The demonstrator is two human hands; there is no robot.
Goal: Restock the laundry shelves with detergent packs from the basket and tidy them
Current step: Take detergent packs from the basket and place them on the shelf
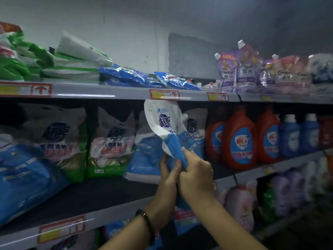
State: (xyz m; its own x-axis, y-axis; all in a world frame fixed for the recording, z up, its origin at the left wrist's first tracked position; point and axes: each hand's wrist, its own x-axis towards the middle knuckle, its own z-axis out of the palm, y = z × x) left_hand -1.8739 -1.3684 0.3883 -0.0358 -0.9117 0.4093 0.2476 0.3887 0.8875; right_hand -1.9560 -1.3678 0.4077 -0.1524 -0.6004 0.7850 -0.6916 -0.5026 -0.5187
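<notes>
A white and blue detergent pack (pixel 163 123) stands tilted in front of the middle shelf (pixel 100 193), its top just under the upper shelf's edge. Both hands grip its blue bottom end: my left hand (pixel 168 175) from below left, my right hand (pixel 195 175) from the right. More white and blue packs (pixel 195 129) stand right behind it on the same shelf. A fallen blue pack (pixel 144 159) lies to its left. The basket is out of view.
Green-and-white bags (pixel 111 141) and a big blue bag (pixel 23 177) fill the middle shelf's left. Red and blue detergent bottles (pixel 239 139) stand to the right. The upper shelf (pixel 108 90) carries flat blue packs (pixel 129 75), green bags and purple pouches (pixel 245 71). A lower shelf holds pink and purple items.
</notes>
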